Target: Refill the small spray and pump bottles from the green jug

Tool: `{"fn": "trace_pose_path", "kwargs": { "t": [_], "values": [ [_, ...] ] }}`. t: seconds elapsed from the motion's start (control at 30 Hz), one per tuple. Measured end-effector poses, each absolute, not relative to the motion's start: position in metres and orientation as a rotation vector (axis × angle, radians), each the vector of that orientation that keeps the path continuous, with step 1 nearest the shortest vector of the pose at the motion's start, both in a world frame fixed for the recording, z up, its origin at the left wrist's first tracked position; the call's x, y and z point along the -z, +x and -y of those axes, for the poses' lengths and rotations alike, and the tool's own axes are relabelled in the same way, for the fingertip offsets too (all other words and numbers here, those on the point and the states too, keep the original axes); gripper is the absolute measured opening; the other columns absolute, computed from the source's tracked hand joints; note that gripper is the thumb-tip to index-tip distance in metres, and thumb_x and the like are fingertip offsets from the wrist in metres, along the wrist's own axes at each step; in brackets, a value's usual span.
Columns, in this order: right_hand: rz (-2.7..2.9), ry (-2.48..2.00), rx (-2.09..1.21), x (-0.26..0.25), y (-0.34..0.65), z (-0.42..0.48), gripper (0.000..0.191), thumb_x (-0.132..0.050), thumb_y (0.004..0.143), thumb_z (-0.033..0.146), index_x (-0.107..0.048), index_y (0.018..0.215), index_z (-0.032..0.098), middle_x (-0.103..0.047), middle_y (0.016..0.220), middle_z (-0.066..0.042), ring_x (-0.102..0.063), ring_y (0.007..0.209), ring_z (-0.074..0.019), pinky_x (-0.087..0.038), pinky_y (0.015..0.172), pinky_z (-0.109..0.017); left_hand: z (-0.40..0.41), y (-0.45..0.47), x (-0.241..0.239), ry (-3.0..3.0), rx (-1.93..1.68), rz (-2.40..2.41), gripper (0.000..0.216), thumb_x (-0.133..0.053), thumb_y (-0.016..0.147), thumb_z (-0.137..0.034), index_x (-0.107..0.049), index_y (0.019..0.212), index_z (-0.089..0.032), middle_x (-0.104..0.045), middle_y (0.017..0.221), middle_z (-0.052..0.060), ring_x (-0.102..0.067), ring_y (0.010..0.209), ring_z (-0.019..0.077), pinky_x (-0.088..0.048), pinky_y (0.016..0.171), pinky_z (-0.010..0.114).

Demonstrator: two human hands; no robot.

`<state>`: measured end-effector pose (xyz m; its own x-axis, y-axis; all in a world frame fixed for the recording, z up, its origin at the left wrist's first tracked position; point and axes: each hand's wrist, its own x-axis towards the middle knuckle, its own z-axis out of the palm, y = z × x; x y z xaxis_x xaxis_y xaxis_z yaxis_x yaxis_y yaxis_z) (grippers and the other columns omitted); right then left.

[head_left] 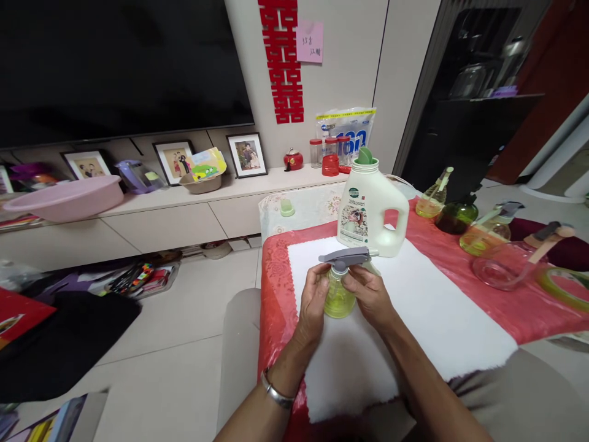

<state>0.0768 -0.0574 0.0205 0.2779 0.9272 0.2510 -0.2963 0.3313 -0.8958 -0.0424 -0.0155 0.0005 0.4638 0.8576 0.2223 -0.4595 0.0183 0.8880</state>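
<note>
Holding a spray bottle (339, 304) at its neck

My left hand (315, 298) is curled against one side of the bottle, and my right hand (365, 290) closes on the other, fingers and thumb near the collar. Both grips are narrowed to the bottle's width, with the bottle between them; how firmly I press, I cannot tell. It stands upright in front of me over the white cloth (442, 307), though I cannot tell whether its base touches. Yellow-green liquid shows through its clear wall. The grey spray head (345, 256) sits on top, its pale nozzle pointing to my right.

Just beyond my hands stands a pale green jug (373, 212), its handle to the right and a green piece (365, 155) in its mouth. The white cloth lies on a red tablecloth (278, 319). Along the right side are more clear bottles (485, 238), some with yellowish liquid, and a roll of tape (568, 286). A small green cap (286, 207) rests on the patterned cover (317, 204) at the far side. A silver bracelet (277, 393) circles my left wrist.
</note>
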Motion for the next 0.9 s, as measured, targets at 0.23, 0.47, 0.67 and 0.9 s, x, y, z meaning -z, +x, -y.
{"fn": "trace_pose_path", "kwargs": {
  "t": [0.23, 0.47, 0.67, 0.9],
  "values": [
    [0.856, -0.854, -0.982, -0.03, 0.085, 0.055, 0.043, -0.084, 0.075, 0.051, -0.075, 0.103, 0.02, -0.071, 0.11, -0.009, -0.066, 0.101, -0.0244, -0.052, 0.097, -0.04, 0.017, -0.045, 0.0, 1.344, -0.987, -0.371, 0.062, -0.071, 0.084, -0.043, -0.047, 0.137, -0.021, -0.059, 0.138, 0.012, -0.056, 0.127, 0.0288, -0.043, 0.108, 0.042],
    [0.879, -0.806, -1.028, -0.06, 0.104, 0.06, 0.037, -0.083, 0.077, 0.048, -0.074, 0.1, 0.02, -0.07, 0.108, -0.009, -0.066, 0.096, -0.0214, -0.054, 0.088, -0.034, 0.02, -0.038, -0.005, 1.231, -0.813, -0.346, 0.086, -0.09, 0.063, -0.04, -0.046, 0.135, -0.022, -0.064, 0.125, 0.01, -0.063, 0.114, 0.0272, -0.05, 0.096, 0.037],
    [0.969, -0.735, -1.254, -0.072, 0.112, 0.058, 0.053, -0.087, 0.067, 0.056, -0.074, 0.1, 0.017, -0.069, 0.1, -0.011, -0.066, 0.088, -0.0213, -0.056, 0.078, -0.032, 0.021, -0.043, -0.006, 1.097, -0.549, -0.159, 0.081, -0.091, 0.061, -0.046, -0.057, 0.13, -0.019, -0.068, 0.106, 0.007, -0.065, 0.091, 0.0199, -0.05, 0.081, 0.03],
    [0.946, -0.732, -1.31, -0.076, 0.11, 0.055, 0.053, -0.088, 0.062, 0.057, -0.075, 0.095, 0.017, -0.069, 0.091, -0.01, -0.065, 0.087, -0.0224, -0.057, 0.074, -0.033, 0.022, -0.045, -0.006, 1.043, -0.533, -0.13, 0.07, -0.092, 0.06, -0.048, -0.065, 0.116, -0.017, -0.068, 0.101, 0.008, -0.064, 0.088, 0.0203, -0.051, 0.081, 0.032]
  ]
}}
